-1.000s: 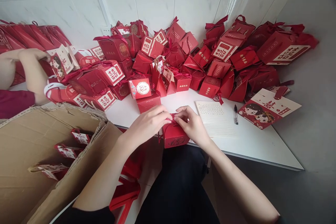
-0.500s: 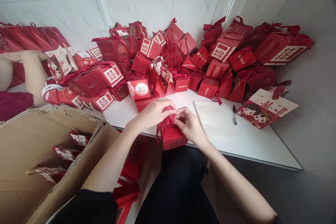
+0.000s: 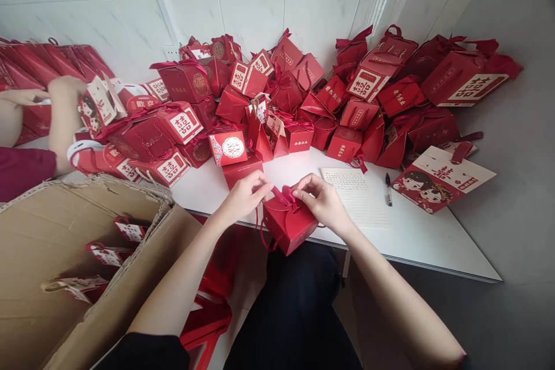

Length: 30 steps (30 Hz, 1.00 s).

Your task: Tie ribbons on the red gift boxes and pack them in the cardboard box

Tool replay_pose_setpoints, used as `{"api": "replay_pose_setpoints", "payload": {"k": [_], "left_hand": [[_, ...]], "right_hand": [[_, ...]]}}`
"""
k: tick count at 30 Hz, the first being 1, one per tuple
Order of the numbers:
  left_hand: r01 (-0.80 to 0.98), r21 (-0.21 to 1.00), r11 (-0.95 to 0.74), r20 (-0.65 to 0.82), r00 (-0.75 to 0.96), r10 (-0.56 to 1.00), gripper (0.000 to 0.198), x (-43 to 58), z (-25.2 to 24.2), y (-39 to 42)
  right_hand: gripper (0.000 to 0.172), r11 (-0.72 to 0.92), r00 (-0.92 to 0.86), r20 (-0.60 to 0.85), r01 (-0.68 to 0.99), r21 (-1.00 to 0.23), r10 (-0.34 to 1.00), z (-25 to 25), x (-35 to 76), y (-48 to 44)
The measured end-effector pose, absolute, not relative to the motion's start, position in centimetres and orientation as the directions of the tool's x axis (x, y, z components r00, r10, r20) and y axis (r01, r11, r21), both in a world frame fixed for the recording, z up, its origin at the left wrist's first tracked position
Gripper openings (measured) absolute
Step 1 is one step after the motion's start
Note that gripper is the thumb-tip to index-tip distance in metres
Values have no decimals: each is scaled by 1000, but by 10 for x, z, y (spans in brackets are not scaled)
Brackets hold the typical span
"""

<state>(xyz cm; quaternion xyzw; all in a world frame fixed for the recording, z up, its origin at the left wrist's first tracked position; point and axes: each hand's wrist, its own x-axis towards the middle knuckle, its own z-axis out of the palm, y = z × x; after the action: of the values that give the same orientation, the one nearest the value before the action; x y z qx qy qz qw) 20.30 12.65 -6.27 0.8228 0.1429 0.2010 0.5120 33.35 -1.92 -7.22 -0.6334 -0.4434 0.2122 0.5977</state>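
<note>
A small red gift box (image 3: 288, 222) sits at the table's front edge, partly over my lap, tilted toward me. On its top is a dark red ribbon (image 3: 285, 196) with loops. My left hand (image 3: 249, 193) pinches one part of the ribbon on the left. Closed on the ribbon's right side, near the knot, is my right hand (image 3: 318, 195). Thin red cords hang from the box's left side. Just behind my left hand stands a red box with a white round emblem (image 3: 229, 147).
Many red gift boxes (image 3: 284, 89) are piled along the wall. A lined notebook (image 3: 355, 196) and a pen (image 3: 388, 189) lie to the right, beside a printed card box (image 3: 440, 179). A cardboard carton (image 3: 143, 266) stands at left, near another person's arms (image 3: 65, 110). Below is a red stool (image 3: 208, 324).
My hands have moved apart, drawing the ribbon sideways. The box has turned and tilted, showing more of its top. The other person's hands at far left have shifted.
</note>
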Motion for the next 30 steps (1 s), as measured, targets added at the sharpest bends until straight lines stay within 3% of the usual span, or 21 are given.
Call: {"api": "replay_pose_setpoints", "payload": {"k": [5, 10, 14, 16, 20, 24, 26, 30], "left_hand": [[-15, 976, -218, 111, 895, 432, 22, 181, -62, 119], [-70, 942, -327, 212, 882, 421, 19, 165, -62, 110], [-73, 901, -427, 285, 842, 457, 16, 171, -63, 109], [-50, 917, -395, 251, 842, 478, 16, 177, -65, 110], [-86, 991, -106, 128, 859, 496, 21, 183, -72, 110], [-111, 972, 207, 6, 892, 452, 25, 174, -78, 111], [-35, 983, 178, -40, 915, 401, 24, 168, -79, 112], [103, 992, -73, -70, 928, 365, 22, 161, -73, 116]], "right_hand": [[16, -53, 610, 234, 414, -909, 757, -57, 349, -35], [24, -208, 673, 146, 416, -885, 725, -41, 344, -72], [29, -232, 554, -21, 314, -921, 832, -41, 324, -91], [28, -219, 495, -47, 294, -931, 867, -47, 316, -91], [29, -186, 511, -16, 283, -941, 859, -63, 317, -77], [40, -174, 600, -18, 204, -963, 800, -70, 337, -69], [43, -189, 567, -56, 179, -966, 822, -71, 344, -69], [42, -218, 482, -57, 284, -934, 874, -68, 347, -70]]}}
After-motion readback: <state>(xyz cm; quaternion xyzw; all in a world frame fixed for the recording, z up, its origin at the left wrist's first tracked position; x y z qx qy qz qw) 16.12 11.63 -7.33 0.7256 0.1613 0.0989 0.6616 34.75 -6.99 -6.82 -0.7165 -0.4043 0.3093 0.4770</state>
